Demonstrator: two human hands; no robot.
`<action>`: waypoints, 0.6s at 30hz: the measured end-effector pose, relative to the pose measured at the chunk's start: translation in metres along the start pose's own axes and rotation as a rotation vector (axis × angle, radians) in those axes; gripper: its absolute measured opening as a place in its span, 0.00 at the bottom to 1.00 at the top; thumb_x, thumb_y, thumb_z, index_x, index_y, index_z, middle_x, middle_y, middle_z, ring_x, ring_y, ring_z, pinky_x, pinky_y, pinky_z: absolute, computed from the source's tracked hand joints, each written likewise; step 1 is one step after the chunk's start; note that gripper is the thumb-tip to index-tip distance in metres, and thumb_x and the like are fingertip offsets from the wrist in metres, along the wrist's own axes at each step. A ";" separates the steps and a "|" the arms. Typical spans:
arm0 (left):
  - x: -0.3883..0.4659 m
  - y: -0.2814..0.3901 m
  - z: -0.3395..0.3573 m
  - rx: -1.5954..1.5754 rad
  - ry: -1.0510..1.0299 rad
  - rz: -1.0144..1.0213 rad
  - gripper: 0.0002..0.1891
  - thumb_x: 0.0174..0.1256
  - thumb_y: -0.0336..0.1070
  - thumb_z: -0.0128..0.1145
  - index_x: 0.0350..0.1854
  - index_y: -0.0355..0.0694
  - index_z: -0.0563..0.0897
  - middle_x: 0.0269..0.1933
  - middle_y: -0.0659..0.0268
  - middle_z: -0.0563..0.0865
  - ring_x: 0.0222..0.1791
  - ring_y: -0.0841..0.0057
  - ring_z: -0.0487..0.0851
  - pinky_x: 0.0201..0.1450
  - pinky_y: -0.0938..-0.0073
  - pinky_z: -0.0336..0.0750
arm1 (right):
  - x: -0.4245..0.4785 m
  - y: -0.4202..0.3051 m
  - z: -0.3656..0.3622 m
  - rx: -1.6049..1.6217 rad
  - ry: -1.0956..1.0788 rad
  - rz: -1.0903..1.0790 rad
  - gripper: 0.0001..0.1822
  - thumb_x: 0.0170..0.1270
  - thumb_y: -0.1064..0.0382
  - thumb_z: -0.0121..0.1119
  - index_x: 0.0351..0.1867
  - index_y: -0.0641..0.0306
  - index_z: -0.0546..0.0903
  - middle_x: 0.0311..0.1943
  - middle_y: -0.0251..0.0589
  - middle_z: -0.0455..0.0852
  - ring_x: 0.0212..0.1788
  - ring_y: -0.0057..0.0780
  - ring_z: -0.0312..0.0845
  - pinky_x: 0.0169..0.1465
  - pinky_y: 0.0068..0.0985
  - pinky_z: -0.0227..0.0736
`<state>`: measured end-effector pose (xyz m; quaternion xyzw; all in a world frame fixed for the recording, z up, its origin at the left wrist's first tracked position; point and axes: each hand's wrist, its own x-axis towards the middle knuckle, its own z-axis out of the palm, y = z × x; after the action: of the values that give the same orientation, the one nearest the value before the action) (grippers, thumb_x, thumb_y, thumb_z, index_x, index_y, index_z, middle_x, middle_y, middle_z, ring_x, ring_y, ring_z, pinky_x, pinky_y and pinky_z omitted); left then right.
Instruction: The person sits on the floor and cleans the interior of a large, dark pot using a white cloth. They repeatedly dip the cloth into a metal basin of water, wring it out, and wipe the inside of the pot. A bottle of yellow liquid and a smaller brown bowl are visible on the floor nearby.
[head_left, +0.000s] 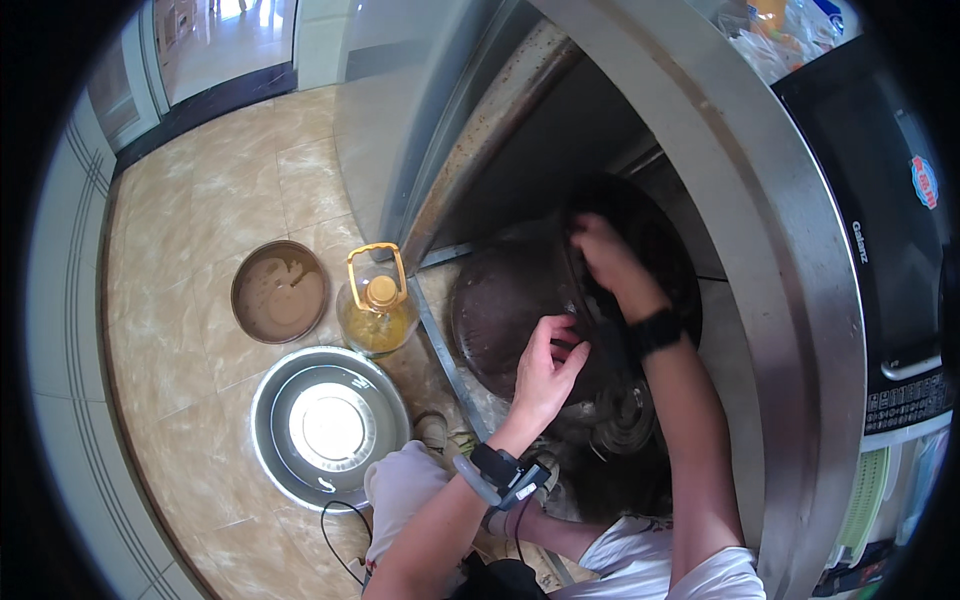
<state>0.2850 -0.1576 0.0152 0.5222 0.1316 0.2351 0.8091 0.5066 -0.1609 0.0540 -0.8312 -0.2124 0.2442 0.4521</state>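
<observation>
Under a steel counter, a large dark round vessel (495, 307) rests low on the floor. My right hand (604, 251), slightly blurred, grips the upper edge of a dark round pan or lid (645, 217) that stands tilted over it. My left hand (551, 364) is beside the lower part of that edge, fingers curled and apart; whether its fingertips touch is unclear. Below them, a coiled, shiny object (626, 420) sits in shadow. To the left stand an oil jug with a yellow handle (379, 319), a brown bowl of cloudy liquid (281, 292) and a steel basin (270, 427).
The steel counter's edge (780, 225) curves above my right arm, with a black microwave (862, 187) on the far right. A rusty metal leg (480, 150) stands beyond the jug. A metal rail (450, 367) crosses the tiled floor near my feet. A black cable hangs near my left arm.
</observation>
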 end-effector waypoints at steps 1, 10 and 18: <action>-0.001 0.000 0.001 0.011 0.001 0.000 0.18 0.65 0.27 0.60 0.56 0.38 0.73 0.43 0.64 0.81 0.36 0.81 0.79 0.40 0.80 0.75 | -0.030 -0.014 0.003 -0.147 -0.066 -0.097 0.20 0.61 0.70 0.52 0.56 0.68 0.77 0.56 0.50 0.81 0.57 0.39 0.76 0.62 0.32 0.67; 0.003 -0.003 -0.002 0.031 -0.003 -0.030 0.17 0.66 0.29 0.60 0.55 0.37 0.74 0.43 0.66 0.80 0.35 0.84 0.78 0.40 0.82 0.74 | -0.097 -0.026 -0.018 -0.884 0.018 -0.569 0.18 0.51 0.77 0.58 0.46 0.69 0.80 0.46 0.56 0.81 0.51 0.53 0.78 0.52 0.37 0.74; 0.003 -0.006 0.009 0.029 0.007 0.008 0.15 0.65 0.32 0.62 0.52 0.38 0.76 0.36 0.62 0.83 0.32 0.78 0.81 0.36 0.76 0.77 | -0.025 -0.035 -0.018 -0.880 0.200 -0.522 0.13 0.49 0.77 0.57 0.38 0.67 0.82 0.39 0.55 0.83 0.44 0.52 0.81 0.45 0.37 0.76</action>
<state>0.2935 -0.1650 0.0132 0.5337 0.1355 0.2382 0.8000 0.4930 -0.1701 0.0978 -0.8813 -0.4509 -0.0695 0.1237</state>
